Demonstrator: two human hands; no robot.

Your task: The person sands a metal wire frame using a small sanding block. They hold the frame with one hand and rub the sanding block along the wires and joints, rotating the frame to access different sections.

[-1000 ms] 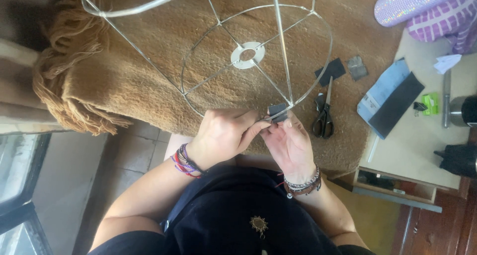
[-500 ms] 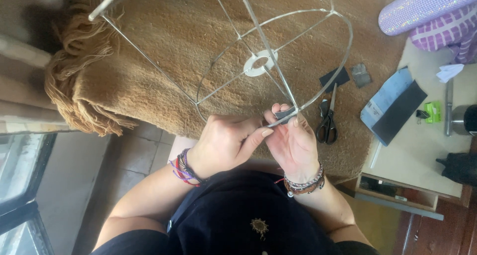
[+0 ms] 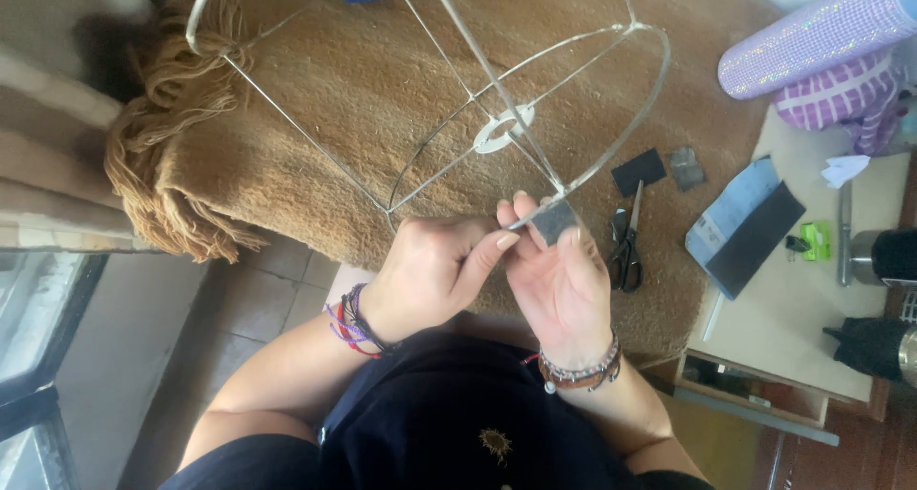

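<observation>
Left hand (image 3: 435,272) and right hand (image 3: 564,280) clamped together on grey sandpaper piece (image 3: 554,223) at wire lampshade frame (image 3: 497,132) rim, left of scissors (image 3: 626,242); frame tilted further than 0.5 s earlier.

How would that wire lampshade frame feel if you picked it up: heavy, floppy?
Probably light: the wire frame is only thin rods and open rings. Likely springy rather than floppy, since it keeps its shape while both hands grip one rim. Its round rings might let it roll on the brown blanket.

Brown fringed blanket (image 3: 287,156) over table; grey tiled floor (image 3: 239,308) below; window (image 3: 38,356) at left.
</observation>
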